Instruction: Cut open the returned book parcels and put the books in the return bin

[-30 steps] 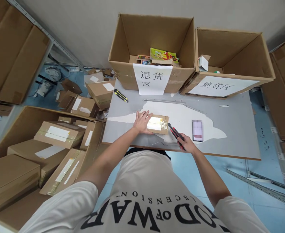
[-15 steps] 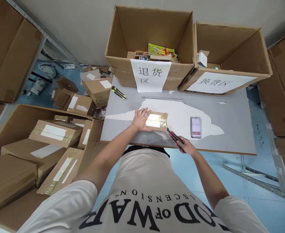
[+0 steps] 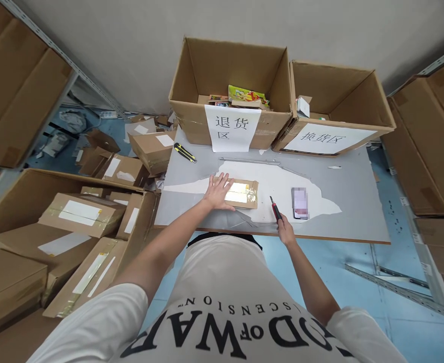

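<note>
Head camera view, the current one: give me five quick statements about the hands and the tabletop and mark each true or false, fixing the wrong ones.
1. The left hand rests on a small brown cardboard box. True.
2. The grip of the right hand is empty. False: it holds a red and black utility knife.
3. The knife's tip touches the box. False: a gap separates them.
4. A yellow and black box cutter lies on the grey tabletop. True.
5. The rectangular phone with a lit screen lies left of the box. False: it lies to the right.
</note>
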